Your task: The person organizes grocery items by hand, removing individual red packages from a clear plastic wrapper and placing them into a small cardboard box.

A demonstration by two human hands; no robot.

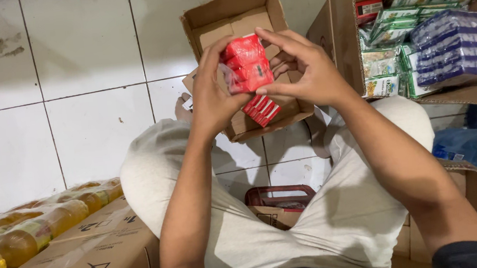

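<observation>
Both hands, left hand (210,96) and right hand (308,73), have their fingers curled round a stack of red wrapped packets (247,64), thumbs pressing its face. Just under the fingertips, more red packets (261,109) lie in a small open cardboard box (228,14). Right of the fingers, a bigger carton (344,33) holds green sachets (395,22) and a blue-striped bundle (458,46).

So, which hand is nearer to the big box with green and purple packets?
The right hand. It holds the red packets on the side toward the big box. The left hand holds their other side, farther away.
</observation>
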